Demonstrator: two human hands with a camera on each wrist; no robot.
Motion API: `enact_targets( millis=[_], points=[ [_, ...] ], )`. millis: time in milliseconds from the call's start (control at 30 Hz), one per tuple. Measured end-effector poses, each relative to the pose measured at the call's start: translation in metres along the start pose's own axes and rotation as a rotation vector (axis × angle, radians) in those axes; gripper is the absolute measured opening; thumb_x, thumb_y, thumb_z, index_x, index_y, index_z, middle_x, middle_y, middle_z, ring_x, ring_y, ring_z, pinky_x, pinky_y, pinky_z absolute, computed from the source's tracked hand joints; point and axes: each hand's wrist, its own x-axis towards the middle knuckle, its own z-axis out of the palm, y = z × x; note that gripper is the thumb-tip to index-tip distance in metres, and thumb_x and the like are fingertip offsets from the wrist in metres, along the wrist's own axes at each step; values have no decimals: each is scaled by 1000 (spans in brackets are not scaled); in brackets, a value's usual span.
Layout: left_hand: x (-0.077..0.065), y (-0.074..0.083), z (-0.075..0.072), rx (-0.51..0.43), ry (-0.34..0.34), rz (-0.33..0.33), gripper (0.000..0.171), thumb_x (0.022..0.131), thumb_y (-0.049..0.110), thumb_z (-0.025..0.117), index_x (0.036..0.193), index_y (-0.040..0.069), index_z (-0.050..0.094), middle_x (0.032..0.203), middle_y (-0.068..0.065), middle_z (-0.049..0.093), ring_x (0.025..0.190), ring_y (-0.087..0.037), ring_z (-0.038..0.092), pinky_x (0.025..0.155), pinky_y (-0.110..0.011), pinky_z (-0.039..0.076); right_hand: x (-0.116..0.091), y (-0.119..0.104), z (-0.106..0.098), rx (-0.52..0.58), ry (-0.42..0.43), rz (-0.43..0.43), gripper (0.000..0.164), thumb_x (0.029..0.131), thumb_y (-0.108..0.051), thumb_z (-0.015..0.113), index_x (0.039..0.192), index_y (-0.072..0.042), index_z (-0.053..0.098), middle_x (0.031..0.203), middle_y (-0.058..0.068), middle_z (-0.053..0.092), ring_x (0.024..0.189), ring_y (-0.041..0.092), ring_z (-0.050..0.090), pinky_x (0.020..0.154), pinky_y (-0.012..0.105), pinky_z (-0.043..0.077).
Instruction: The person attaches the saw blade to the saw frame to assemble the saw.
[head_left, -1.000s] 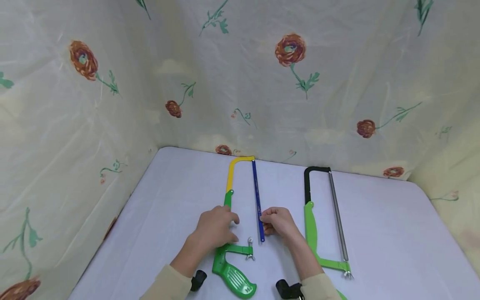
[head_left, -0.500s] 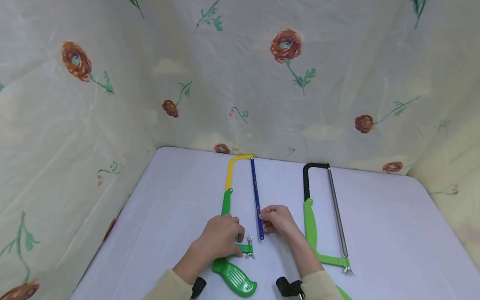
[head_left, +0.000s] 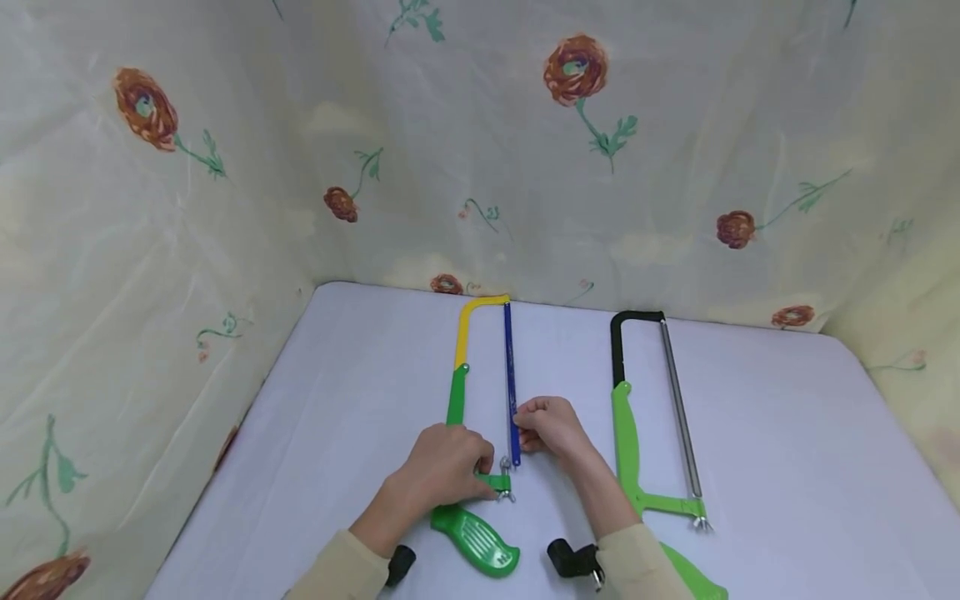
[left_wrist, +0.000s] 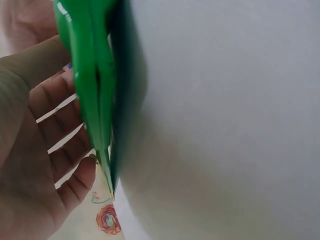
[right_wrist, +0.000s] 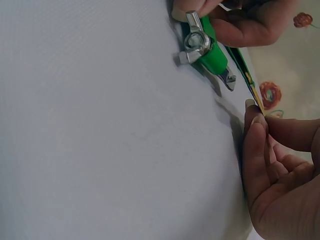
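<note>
A hacksaw frame (head_left: 459, 396), yellow at the far end and green toward me, lies with its ribbed green handle (head_left: 480, 543) nearest. My left hand (head_left: 438, 467) reaches over the frame and pinches its short green lower arm (right_wrist: 214, 59) beside the wing nut (right_wrist: 196, 40). A blue hacksaw blade (head_left: 512, 375) runs from the yellow tip toward me. Between thumb and fingertips, my right hand (head_left: 553, 429) pinches the blade near its lower end. That end is right at the metal pin (right_wrist: 229, 80) of the green arm. In the left wrist view, green frame (left_wrist: 92, 75) hides some fingertips.
On the right lies a second hacksaw (head_left: 624, 442) with a black front, light green body and grey blade (head_left: 681, 408). The white table (head_left: 360, 375) backs onto a flowered cloth (head_left: 480, 167). Black wrist-worn camera parts (head_left: 572, 558) hang below the hands.
My left hand has moved nearer and rightward along the frame, and its fingers have come together on the lower arm. The blade's lower end has come closer to the pin.
</note>
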Motion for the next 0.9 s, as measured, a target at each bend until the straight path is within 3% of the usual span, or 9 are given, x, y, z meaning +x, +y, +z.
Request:
enact_targets(
  millis=[333, 667, 900],
  points=[
    [2, -3, 5, 13, 18, 6, 32, 64, 59, 74, 63, 32, 57, 55, 19, 48, 52, -4, 43, 48, -21, 31, 2, -3, 8, 0, -9, 23, 11, 84, -7, 59, 90, 2, 63, 64, 6, 60, 55, 15, 57, 51, 25, 51],
    [1, -1, 1, 18, 24, 5, 32, 64, 60, 73, 64, 32, 58, 58, 19, 49, 54, -4, 43, 49, -21, 31, 1, -3, 9, 24, -34, -13, 12, 85, -6, 58, 91, 4, 61, 63, 6, 59, 53, 13, 56, 49, 25, 49],
    [-2, 0, -1, -6, -15, -29, 44, 60, 68, 70, 83, 31, 63, 69, 17, 51, 60, -5, 45, 54, -22, 34, 2, -1, 11, 30, -45, -17, 14, 85, -6, 59, 94, 5, 60, 64, 5, 59, 53, 13, 56, 49, 24, 49]
  ],
)
